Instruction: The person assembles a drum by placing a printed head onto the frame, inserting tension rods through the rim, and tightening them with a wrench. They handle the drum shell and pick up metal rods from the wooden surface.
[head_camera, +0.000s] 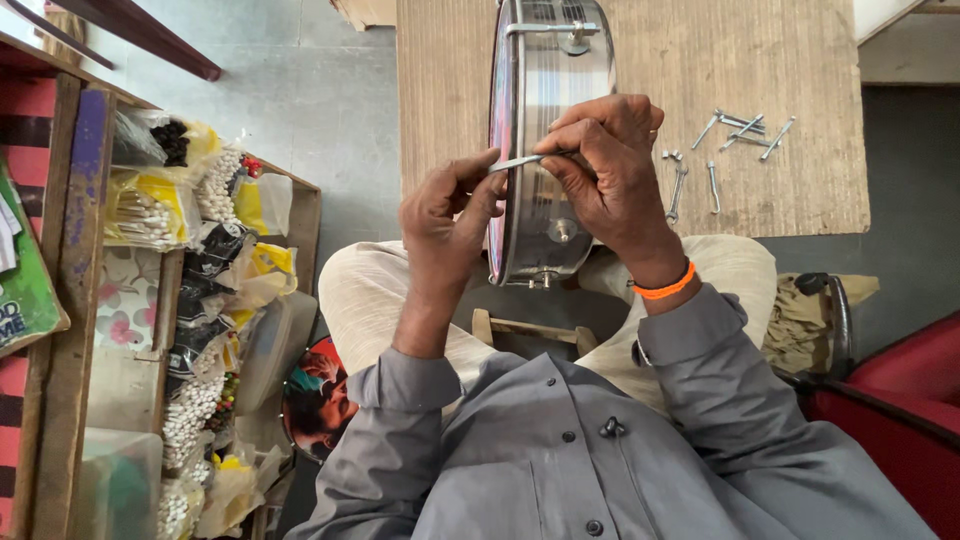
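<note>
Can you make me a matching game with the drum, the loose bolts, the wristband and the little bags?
Things:
1. drum
2. bolts
3. wristband
4. bags

Places or colours:
A. orange, on the right hand's wrist
B. lying loose on the wooden board
C. packed in the wooden tray at the left
D. shiny metal, standing on edge between the left hand and the right hand

Pairs: 1-D, 2-B, 3-A, 4-C
</note>
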